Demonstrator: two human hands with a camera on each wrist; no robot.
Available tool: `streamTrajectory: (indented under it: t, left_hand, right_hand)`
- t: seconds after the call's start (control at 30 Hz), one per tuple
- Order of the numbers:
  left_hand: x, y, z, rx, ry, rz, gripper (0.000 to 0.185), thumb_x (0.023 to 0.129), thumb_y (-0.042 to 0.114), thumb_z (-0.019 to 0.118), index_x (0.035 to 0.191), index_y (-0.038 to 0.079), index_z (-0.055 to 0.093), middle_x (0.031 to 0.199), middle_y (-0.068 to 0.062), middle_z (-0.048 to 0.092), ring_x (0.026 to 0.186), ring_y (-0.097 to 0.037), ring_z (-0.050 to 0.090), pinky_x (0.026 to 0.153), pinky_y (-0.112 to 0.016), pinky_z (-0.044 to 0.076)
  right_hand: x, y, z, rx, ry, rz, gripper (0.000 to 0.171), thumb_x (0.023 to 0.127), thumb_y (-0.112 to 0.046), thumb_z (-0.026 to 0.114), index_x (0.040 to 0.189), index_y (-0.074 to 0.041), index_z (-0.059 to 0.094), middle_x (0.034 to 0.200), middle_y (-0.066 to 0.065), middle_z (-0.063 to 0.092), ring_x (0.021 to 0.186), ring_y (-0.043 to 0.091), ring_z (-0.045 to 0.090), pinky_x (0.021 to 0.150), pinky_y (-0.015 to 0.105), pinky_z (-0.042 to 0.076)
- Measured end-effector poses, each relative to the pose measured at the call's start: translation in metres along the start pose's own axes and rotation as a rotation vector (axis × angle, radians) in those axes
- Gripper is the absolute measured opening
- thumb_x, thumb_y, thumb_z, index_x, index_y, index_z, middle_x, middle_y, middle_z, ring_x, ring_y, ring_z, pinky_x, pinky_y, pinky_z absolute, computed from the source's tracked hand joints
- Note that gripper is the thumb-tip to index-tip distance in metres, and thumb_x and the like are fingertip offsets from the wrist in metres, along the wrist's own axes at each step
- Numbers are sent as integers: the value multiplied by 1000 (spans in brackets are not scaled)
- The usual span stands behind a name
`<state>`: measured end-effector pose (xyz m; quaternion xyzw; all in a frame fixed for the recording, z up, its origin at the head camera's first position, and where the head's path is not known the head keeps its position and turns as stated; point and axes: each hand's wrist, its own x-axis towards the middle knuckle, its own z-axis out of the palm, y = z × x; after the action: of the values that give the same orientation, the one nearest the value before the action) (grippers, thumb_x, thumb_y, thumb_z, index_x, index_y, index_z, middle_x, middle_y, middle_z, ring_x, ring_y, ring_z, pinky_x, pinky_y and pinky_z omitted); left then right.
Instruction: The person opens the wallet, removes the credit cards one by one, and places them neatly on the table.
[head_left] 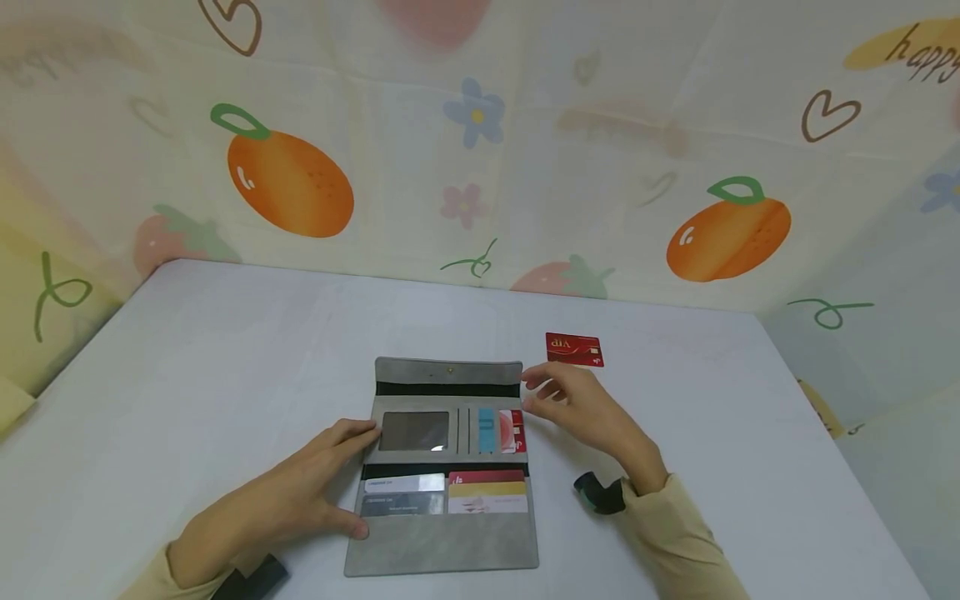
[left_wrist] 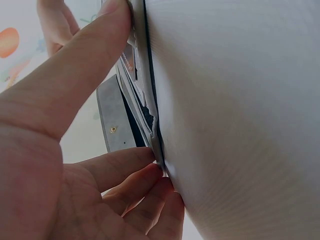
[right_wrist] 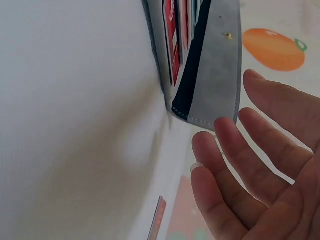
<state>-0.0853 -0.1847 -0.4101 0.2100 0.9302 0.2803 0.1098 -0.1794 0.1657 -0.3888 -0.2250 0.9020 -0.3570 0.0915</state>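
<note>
A grey wallet [head_left: 442, 546] lies unfolded on the white table, with several cards in its slots. My left hand [head_left: 303, 483] steadies its left edge; the thumb lies on the lower part and the fingertips [left_wrist: 156, 172] touch the side. Beside the upper right edge is my right hand [head_left: 581, 408], holding nothing, its fingers loosely bent near the snap flap [right_wrist: 215, 65]. A red and white card [head_left: 519, 432] sits in the right-hand inner slot, next to a blue card [head_left: 487, 429]. Two cards lie in the lower pockets on the left, and a red, yellow and white card [head_left: 487, 493] on the right.
A red VIP card [head_left: 574, 348] lies flat on the table [head_left: 262, 333] beyond my right hand. Behind the table hangs a cloth [head_left: 405, 167] printed with fruit and flowers. Dark wrist cameras [head_left: 600, 493] are strapped by both sleeves.
</note>
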Motion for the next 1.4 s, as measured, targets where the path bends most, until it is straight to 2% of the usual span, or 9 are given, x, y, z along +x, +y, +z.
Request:
streamTrajectory:
  t: [0.33,0.9,1.2,1.4]
  left_hand:
    - [1,2,1,-22,-26,-31,112,59,50,90,147,-2,43,150,-14,41,137,-37,42,108,-59,41]
    - [1,0,0,-11,-18,-8,111,61,50,90,147,-2,43,150,-14,41,136,-37,43,107,-58,41]
    - [1,0,0,1,-11,0,112,60,53,88,146,-3,43,149,-14,42,137,-37,43,107,-58,42]
    - [1,-1,0,-8,-20,-8,113,60,53,88,147,-2,43,150,-14,41,137,-37,42,106,-59,42]
  right_hand:
    - [-1,-9,6,10,-62,-51,38,91,-20,72,125,-4,64,116,10,68,102,22,66,93,42,56]
    - [0,-18,21,-10,-139,-82,41,89,-17,74,127,-5,63,121,7,69,106,21,64,94,42,56]
    - [-1,-21,27,-56,-169,-81,49,85,-21,78,128,-4,63,123,8,66,100,17,56,88,30,55]
    - [1,-23,32,-141,-184,-92,54,83,-24,81,130,-4,62,130,9,63,113,23,55,98,43,52]
